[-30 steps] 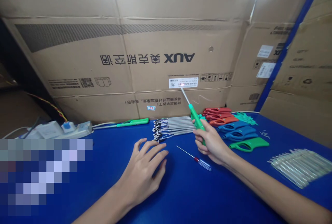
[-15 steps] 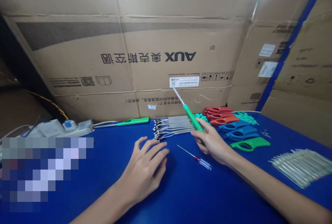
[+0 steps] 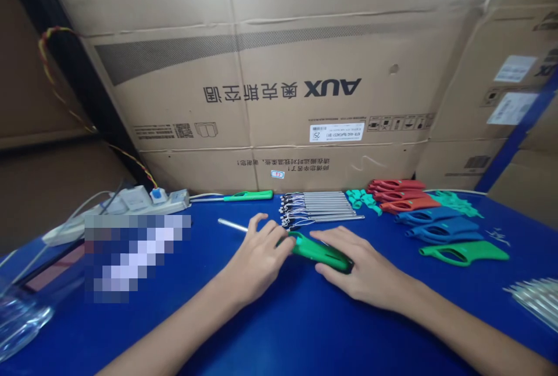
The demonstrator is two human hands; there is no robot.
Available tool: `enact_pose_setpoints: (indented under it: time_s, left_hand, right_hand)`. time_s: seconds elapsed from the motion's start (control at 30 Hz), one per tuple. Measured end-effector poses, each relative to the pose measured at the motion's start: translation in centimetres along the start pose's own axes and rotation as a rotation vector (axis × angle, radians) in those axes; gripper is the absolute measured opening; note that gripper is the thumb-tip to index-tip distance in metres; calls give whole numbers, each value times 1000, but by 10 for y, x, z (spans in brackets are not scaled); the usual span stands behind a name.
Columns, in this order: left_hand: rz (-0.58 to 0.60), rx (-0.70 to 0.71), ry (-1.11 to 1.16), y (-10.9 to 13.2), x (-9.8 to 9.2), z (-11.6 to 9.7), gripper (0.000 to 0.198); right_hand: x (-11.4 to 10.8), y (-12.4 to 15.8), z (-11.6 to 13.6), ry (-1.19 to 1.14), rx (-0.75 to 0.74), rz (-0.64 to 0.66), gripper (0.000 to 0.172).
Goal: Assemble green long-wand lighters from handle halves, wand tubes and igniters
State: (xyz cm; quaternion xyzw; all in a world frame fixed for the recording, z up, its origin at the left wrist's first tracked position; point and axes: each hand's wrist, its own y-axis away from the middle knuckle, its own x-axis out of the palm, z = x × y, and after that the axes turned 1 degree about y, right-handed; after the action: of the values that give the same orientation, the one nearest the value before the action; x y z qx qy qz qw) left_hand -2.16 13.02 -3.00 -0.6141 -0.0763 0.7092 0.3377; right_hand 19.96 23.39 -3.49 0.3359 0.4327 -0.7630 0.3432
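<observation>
Both hands hold one green lighter [image 3: 320, 253] above the blue table, its metal tube [image 3: 233, 225] pointing left. My left hand [image 3: 264, 251] is closed round the front part, near the trigger loop, and hides where the tube meets the body. At the handle's dark end, my right hand [image 3: 360, 265] grips with its thumb below and its fingers above. Just behind the hands lies a row of metal tubes [image 3: 326, 201] with wires and black parts at their left ends.
Small teal parts [image 3: 361, 200] lie behind. Red [image 3: 396, 185], orange [image 3: 410, 204], blue [image 3: 444, 228] and green casings [image 3: 471, 253] are at right, clear tubes [image 3: 540, 300] farther right. Another green lighter [image 3: 248, 195] and a power strip [image 3: 174, 204] are at back left.
The green lighter has come down from its raised tilt to lie nearly level between both hands. My left hand has closed on it. The view has shifted left, and the screwdriver no longer shows.
</observation>
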Motion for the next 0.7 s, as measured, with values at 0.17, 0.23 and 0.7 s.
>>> enact_pose_setpoints:
  time_s: [0.17, 0.23, 0.7]
  left_hand:
    - [85, -179, -62, -1, -3, 60, 11]
    - [128, -266, -80, -3, -2, 88, 9]
    - [302, -519, -80, -7, 34, 175, 24]
  right_hand:
    - [-13, 4, -12, 93, 34, -59, 40]
    - [-16, 6, -16, 115, 48, -49, 34]
    - [-25, 5, -14, 196, 170, 207, 41]
